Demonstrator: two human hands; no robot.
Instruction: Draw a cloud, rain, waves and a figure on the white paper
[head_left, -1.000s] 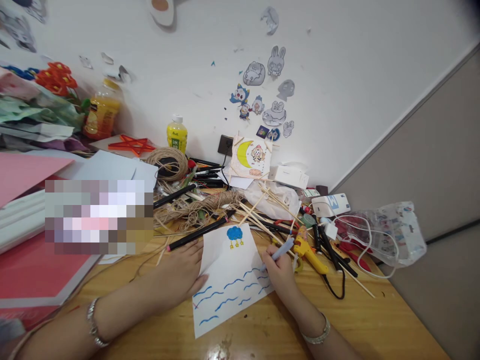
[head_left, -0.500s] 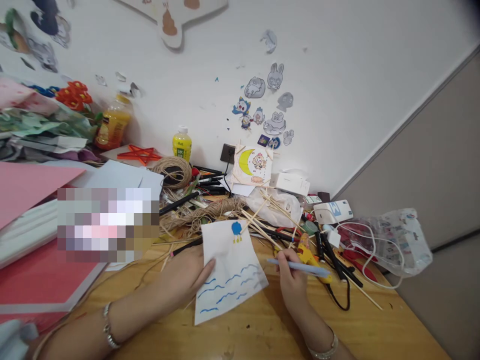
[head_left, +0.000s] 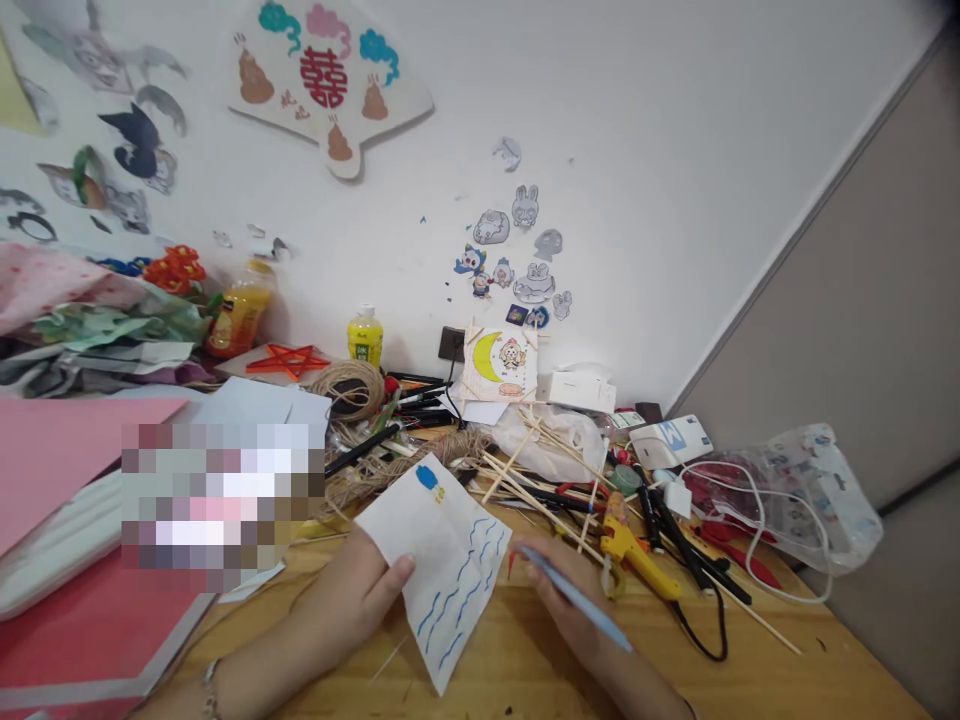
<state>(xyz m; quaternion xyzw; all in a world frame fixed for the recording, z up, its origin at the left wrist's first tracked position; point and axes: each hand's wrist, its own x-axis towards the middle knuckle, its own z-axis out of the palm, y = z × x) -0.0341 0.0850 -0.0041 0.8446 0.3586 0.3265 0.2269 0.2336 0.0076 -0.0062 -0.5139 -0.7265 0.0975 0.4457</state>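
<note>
Over the wooden tabletop (head_left: pixel 517 665), I've got the left hand (head_left: pixel 360 595) pinching a wave-drawn paper (head_left: pixel 442 545), tilted, thumb in front, fingers hidden behind; just beside its right edge, the right hand (head_left: pixel 559 610) grips a light-blue pen (head_left: pixel 594 612), near the yellow glue gun (head_left: pixel 637 558).

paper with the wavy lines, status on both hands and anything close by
Left hand: holding paper, thumb on drawn side. Right hand: gripping light-blue pen. Paper: tilted, blue wavy lines showing. Yellow glue gun beside right hand.
</note>
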